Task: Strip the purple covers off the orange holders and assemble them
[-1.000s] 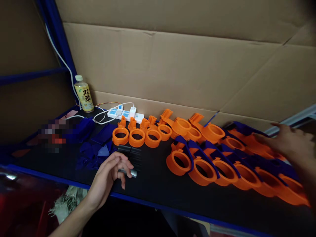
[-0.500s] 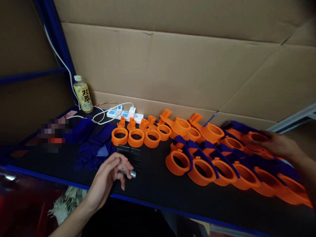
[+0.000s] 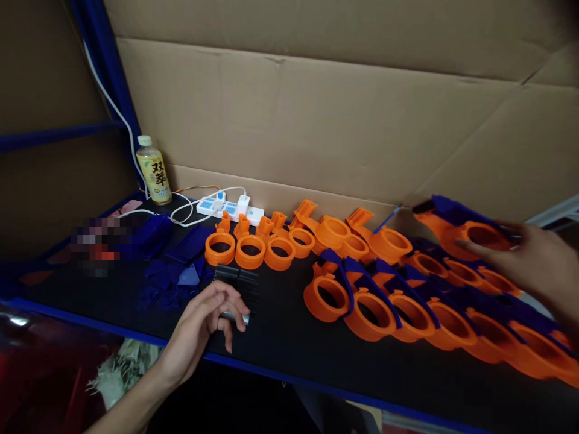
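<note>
My right hand (image 3: 538,256) grips an orange-and-blue tape dispenser (image 3: 468,235) at its ring, raised above other dispensers at the right of the table. In front of it runs a slanting row of similar orange-and-blue tape dispensers (image 3: 409,319). My left hand (image 3: 210,316) hovers near the front edge, fingers loosely bent and apart, with nothing visibly held. Just behind its fingers lie black ribbed strips (image 3: 242,277) and a shiny metal piece (image 3: 245,319), partly hidden by the hand. Orange ring parts (image 3: 250,259) without blue pieces stand in the middle.
Blue plastic parts (image 3: 165,286) are piled left of my left hand. Farther back are a white power strip (image 3: 230,211) with cables and a yellow-labelled bottle (image 3: 154,175). Cardboard (image 3: 316,120) walls the table's back; a blue edge (image 3: 271,369) borders its front.
My right hand has lifted a tape dispenser up from the back row, uncovering the orange rings beneath. My left hand has stayed almost in place.
</note>
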A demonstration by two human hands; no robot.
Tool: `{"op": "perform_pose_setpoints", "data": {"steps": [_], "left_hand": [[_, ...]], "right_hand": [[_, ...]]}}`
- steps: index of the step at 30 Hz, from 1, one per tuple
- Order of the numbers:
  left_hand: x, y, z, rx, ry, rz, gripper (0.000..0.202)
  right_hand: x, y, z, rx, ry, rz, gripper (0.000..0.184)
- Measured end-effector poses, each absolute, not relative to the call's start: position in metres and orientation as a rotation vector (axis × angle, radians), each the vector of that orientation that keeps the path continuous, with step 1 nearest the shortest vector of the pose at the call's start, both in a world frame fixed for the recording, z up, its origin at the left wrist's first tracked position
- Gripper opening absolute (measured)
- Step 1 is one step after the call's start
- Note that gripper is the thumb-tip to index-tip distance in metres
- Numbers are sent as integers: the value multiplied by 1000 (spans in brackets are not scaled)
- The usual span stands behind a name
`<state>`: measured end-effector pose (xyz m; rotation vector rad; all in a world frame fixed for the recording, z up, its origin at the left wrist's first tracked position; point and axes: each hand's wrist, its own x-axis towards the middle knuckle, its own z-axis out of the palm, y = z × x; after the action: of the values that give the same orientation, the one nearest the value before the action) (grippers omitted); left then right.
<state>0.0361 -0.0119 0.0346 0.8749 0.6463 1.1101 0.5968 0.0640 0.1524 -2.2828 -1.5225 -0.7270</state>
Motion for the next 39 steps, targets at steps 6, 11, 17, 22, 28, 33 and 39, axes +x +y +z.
{"op": "perform_pose_setpoints", "data": {"steps": [6,11,17,22,28,33,39], "left_hand": [[40,-18,34,1024,506,1031,42],[50,-32,32,832,436,1191,54],[50,-31,34,697,687,1210,36],[49,-32,25,705,779,1150,43],[46,-34,18,629,823,1161,46],[46,-35,21,598,713,1092,46],[32,-39,33,553,612,1185,47]], "right_hand": [[401,5,159,-1800,-1787,-504,76],[269,-52,111,-1419,-2165,-305,62],[231,-48,109,-1350,-2367,-199,44],[220,-32,106,-1119,-2552,-452,30],[219,-38,97,-989,-2673,-517,37],[218,-35,109,-979,-2715,-315,36],[224,6,131,-1160,-2471,76,28]]}}
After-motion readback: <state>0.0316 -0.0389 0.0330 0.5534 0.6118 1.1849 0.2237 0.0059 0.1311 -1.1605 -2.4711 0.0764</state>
